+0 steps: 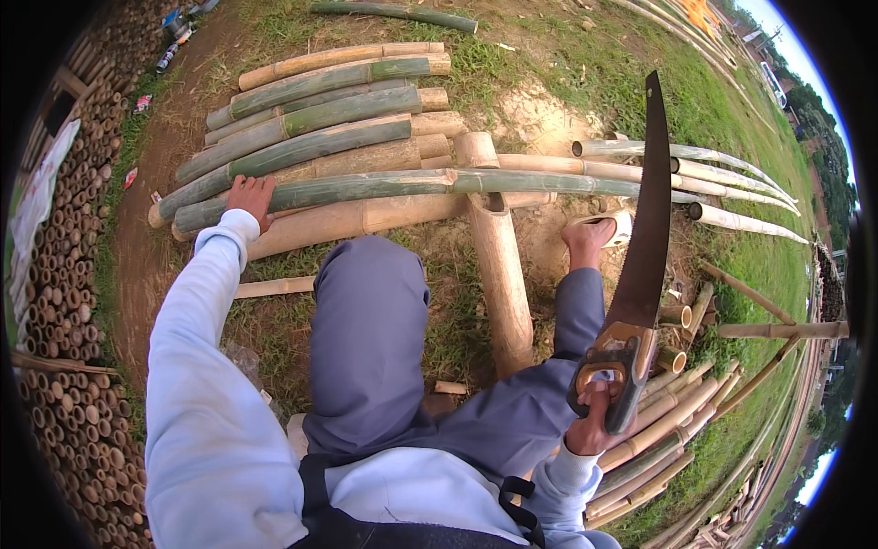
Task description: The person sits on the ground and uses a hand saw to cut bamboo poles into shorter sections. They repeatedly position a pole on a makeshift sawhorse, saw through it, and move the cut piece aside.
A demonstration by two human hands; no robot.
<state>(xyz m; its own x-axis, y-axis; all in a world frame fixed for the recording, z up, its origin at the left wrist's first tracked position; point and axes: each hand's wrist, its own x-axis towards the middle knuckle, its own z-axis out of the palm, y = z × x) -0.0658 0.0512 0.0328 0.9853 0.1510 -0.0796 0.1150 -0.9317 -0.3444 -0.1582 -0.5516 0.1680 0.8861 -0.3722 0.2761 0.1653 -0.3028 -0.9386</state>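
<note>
My right hand [595,416] is wrapped round the handle of a hand saw [646,210], whose dark blade points up and away, raised above the bamboo. My left hand [251,199] rests on the near end of a long green bamboo pole [366,189], fingers curled over its top. That pole lies across a notched bamboo support [498,284] in front of me and stretches off to the right. The saw's teeth are apart from the pole.
Several cut bamboo lengths [347,111] lie side by side beyond the pole. Thin pale poles [745,220] reach out at the right. More bamboo [654,425] is stacked near my right side, and a large pile of cut ends [69,348] stands at the left. My sandalled foot [594,236] is near the support.
</note>
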